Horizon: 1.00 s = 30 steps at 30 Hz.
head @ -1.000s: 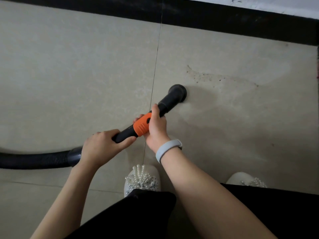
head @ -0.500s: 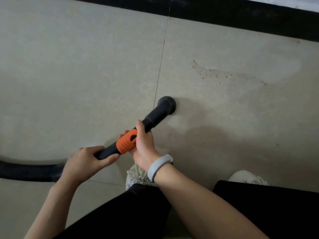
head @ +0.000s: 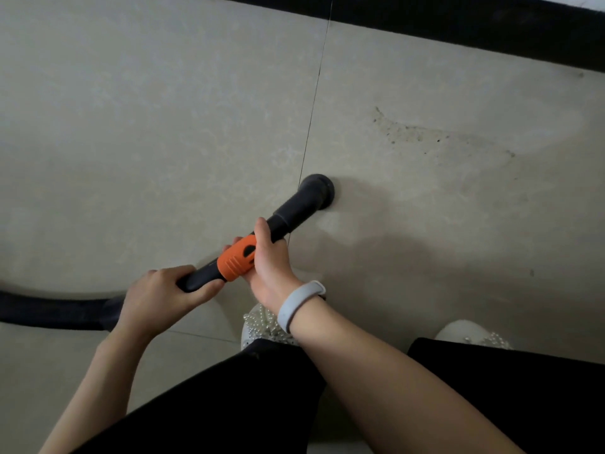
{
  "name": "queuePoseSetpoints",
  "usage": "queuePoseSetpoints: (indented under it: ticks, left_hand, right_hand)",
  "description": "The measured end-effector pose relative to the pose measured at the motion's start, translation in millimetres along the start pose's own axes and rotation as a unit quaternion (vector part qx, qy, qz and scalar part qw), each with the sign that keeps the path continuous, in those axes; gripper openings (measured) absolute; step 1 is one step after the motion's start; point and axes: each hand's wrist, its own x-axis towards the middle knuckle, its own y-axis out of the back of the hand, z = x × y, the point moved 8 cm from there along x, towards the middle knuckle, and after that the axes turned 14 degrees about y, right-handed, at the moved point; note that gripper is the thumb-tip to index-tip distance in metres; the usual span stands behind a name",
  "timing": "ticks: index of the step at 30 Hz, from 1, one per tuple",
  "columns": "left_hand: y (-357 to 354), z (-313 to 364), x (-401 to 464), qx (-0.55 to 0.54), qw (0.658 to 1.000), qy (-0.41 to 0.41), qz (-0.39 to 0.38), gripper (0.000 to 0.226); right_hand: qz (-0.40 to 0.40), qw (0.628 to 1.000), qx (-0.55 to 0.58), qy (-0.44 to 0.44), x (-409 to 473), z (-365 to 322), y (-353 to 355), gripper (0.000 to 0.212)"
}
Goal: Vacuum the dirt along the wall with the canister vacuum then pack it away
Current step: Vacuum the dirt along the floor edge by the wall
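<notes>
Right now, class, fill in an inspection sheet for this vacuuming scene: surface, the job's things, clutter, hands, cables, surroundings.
Surface: pale floor tiles with a thin grout line running toward the wall.
Job's things: black vacuum nozzle close to the floor; orange collar on the wand; ribbed hose trailing left; dirt streak beyond the nozzle.
Clutter: nothing seen.
Hands: left hand grips the wand below the collar; right hand grips at the collar, grey wristband on that wrist.
Cables: nothing seen.
Surroundings: black skirting along the wall; beaded white shoes.
</notes>
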Motion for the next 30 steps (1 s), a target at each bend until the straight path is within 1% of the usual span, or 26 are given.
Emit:
queuePoseSetpoints:
  ticks: [3,7,10,12,14,16,20,24,28,30]
  left_hand:
    - [8,-6,6,-0.023,0.999,0.018,0.018,0.055]
    - [11,-7,3,-0.006,1.000,0.012,0.020,0.051]
    - [6,-6,-1,0.004,1.000,0.015,0.021,0.054]
    - [4,-3,0,0.013,0.999,0.012,0.033,0.050]
    - [3,-1,2,0.011,0.999,0.015,0.036,0.051]
    - [3,4,4,-0.006,0.999,0.015,0.029,0.056]
    - [3,22,17,-0.035,0.999,0.015,0.025,0.052]
    - [-6,52,27,-0.030,0.999,-0.007,0.030,0.056]
    - [-13,84,28,-0.003,0.998,-0.037,0.058,0.052]
    - [-14,101,29,-0.003,0.996,-0.053,0.067,0.051]
  right_hand:
    - [-0.021,0.999,-0.034,0.015,7,0,-15,0.020]
    - [-0.025,0.999,-0.032,0.003,7,4,-15,0.021]
    - [-0.023,0.999,-0.035,0.007,7,8,-8,0.023]
    - [-0.025,0.999,-0.043,0.014,10,8,-5,0.026]
    - [-0.029,0.997,-0.064,0.022,14,4,-5,0.028]
    - [-0.026,0.994,-0.101,0.034,20,-3,-9,0.029]
    - [-0.009,0.983,-0.164,0.078,35,-29,-17,0.024]
    - [0.025,0.980,-0.165,0.111,48,-59,-7,0.025]
    - [0.079,0.968,-0.194,0.136,59,-86,10,0.041]
    - [0.099,0.963,-0.203,0.146,65,-100,16,0.044]
